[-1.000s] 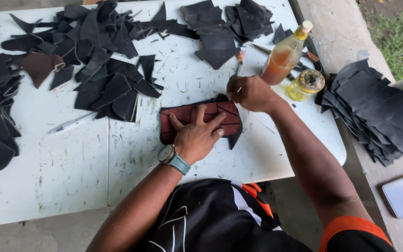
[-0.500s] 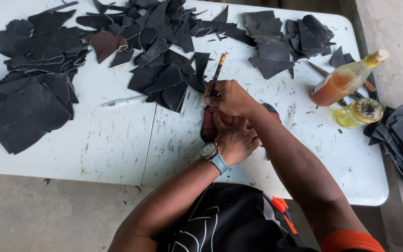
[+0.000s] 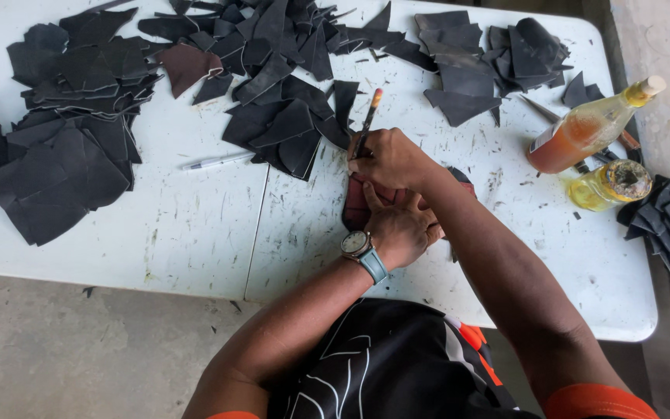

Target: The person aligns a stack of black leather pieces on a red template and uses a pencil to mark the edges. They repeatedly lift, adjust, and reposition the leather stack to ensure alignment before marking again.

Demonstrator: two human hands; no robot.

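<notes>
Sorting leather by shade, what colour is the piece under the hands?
Dark reddish brown, the leather piece under the left hand, seen in the head view.

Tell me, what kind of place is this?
Probably a small leather or shoemaking workshop. Piles of cut black pieces cover a scuffed white table, and the right hand works a brush on a reddish-brown piece.

Leather pcs heaped on table far side & left; bottles right; pen between.
</notes>
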